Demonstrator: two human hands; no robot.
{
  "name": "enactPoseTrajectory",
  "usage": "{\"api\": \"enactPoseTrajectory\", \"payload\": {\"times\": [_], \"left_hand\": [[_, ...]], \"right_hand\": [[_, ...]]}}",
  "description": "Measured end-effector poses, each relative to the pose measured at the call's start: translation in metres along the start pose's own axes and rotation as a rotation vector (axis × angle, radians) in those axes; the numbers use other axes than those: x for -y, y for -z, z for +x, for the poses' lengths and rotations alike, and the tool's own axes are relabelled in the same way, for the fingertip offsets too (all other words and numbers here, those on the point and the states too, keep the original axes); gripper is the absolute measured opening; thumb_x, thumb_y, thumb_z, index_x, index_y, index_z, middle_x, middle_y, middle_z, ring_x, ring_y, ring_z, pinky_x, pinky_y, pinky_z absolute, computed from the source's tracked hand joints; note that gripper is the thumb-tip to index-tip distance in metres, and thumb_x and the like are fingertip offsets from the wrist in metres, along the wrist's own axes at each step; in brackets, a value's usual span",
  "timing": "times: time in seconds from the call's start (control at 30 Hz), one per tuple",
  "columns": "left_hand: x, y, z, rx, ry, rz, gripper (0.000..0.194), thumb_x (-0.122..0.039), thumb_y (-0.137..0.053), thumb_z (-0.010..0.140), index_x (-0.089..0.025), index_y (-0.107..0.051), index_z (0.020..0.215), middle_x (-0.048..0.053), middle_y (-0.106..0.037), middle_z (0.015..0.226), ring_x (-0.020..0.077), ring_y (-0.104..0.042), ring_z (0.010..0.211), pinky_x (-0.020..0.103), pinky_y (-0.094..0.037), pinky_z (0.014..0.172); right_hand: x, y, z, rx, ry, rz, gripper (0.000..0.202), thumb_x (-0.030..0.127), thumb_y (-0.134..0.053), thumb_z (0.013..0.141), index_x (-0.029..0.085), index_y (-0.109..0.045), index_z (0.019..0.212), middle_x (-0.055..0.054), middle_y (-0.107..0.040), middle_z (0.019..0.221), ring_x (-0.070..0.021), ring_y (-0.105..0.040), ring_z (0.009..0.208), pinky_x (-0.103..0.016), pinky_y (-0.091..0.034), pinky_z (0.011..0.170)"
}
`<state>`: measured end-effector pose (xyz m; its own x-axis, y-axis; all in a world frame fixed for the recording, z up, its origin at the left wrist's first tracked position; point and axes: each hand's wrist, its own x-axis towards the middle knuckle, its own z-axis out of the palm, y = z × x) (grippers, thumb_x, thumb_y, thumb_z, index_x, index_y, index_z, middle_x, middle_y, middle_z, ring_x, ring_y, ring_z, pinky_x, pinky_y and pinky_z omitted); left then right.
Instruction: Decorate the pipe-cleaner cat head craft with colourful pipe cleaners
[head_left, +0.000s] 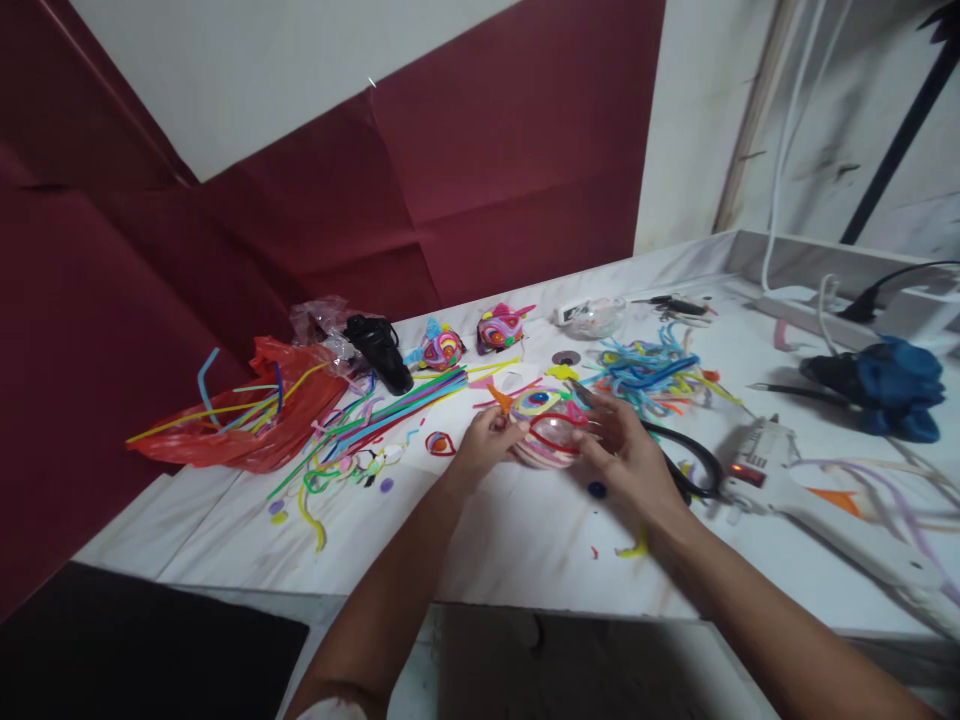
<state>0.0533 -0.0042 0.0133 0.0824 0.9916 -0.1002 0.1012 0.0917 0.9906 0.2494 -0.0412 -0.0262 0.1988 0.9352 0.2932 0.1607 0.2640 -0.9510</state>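
Note:
A clear round ball (pixel 556 432), partly wrapped in coloured pipe cleaners with a red loop on its front, rests on the white marbled table. My left hand (pixel 491 440) is closed on the ball's left edge, its thumb and fingers pinched near an orange pointed piece. On the ball's right side lies my right hand (pixel 626 450), its thumb against the red loop and its fingers curved round the back, where a dark, pointed object shows. Left of the ball lies a small red, white and orange coil (pixel 439 444).
Two finished colourful balls (pixel 444 348) stand at the back. A red bag (pixel 277 420) and loose pipe cleaners (pixel 420 400) lie left. To the right are a blue pile (pixel 645 370), a white glue gun (pixel 825 510), a black cable and a dark blue cloth bundle (pixel 892 385).

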Motion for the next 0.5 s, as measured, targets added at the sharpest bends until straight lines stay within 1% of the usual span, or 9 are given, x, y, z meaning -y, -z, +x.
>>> {"api": "enactPoseTrajectory", "payload": {"times": [0.07, 0.2, 0.37, 0.43, 0.5], "left_hand": [[0.0, 0.002, 0.003, 0.024, -0.007, -0.001, 0.039, -0.039, -0.084, 0.063, -0.019, -0.064, 0.09, 0.0, -0.063, 0.085, 0.0134, -0.063, 0.072, 0.025, -0.055, 0.065], [0.0, 0.004, 0.01, 0.081, -0.035, -0.046, 0.046, -0.03, -0.087, 0.059, -0.018, -0.06, 0.094, 0.001, -0.068, 0.089, 0.0159, -0.066, 0.085, 0.028, -0.054, 0.08], [-0.002, -0.002, 0.012, 0.109, -0.03, -0.128, 0.065, -0.027, -0.086, 0.059, -0.02, -0.054, 0.115, 0.006, -0.071, 0.106, 0.0218, -0.068, 0.098, 0.035, -0.053, 0.087], [-0.004, -0.005, 0.009, 0.145, -0.052, -0.17, 0.069, -0.025, -0.086, 0.059, -0.022, -0.054, 0.12, 0.007, -0.07, 0.114, 0.0242, -0.066, 0.106, 0.036, -0.053, 0.092], [-0.005, -0.006, 0.006, 0.191, -0.069, -0.209, 0.07, -0.025, -0.085, 0.059, -0.023, -0.056, 0.123, 0.006, -0.07, 0.118, 0.0265, -0.064, 0.113, 0.037, -0.052, 0.096]], "right_hand": [[-0.001, 0.001, 0.001, 0.005, 0.0, 0.006, 0.063, 0.053, -0.066, 0.078, 0.025, -0.047, 0.131, -0.013, -0.068, 0.116, -0.0289, -0.067, 0.103, -0.049, -0.054, 0.086], [0.003, 0.002, 0.002, 0.025, -0.002, 0.011, 0.061, 0.05, -0.065, 0.078, 0.025, -0.047, 0.131, -0.013, -0.068, 0.117, -0.029, -0.066, 0.106, -0.049, -0.054, 0.087], [0.008, 0.002, 0.001, 0.032, -0.003, 0.009, 0.061, 0.05, -0.063, 0.08, 0.025, -0.045, 0.132, -0.014, -0.063, 0.125, -0.0285, -0.065, 0.106, -0.046, -0.056, 0.082], [0.006, 0.002, 0.002, 0.023, -0.004, 0.002, 0.06, 0.051, -0.062, 0.08, 0.024, -0.046, 0.131, -0.013, -0.062, 0.123, -0.0278, -0.066, 0.103, -0.044, -0.057, 0.079], [0.004, 0.002, 0.003, 0.016, -0.001, -0.008, 0.058, 0.051, -0.061, 0.081, 0.024, -0.046, 0.13, -0.012, -0.064, 0.117, -0.0268, -0.067, 0.098, -0.043, -0.057, 0.077]]}}
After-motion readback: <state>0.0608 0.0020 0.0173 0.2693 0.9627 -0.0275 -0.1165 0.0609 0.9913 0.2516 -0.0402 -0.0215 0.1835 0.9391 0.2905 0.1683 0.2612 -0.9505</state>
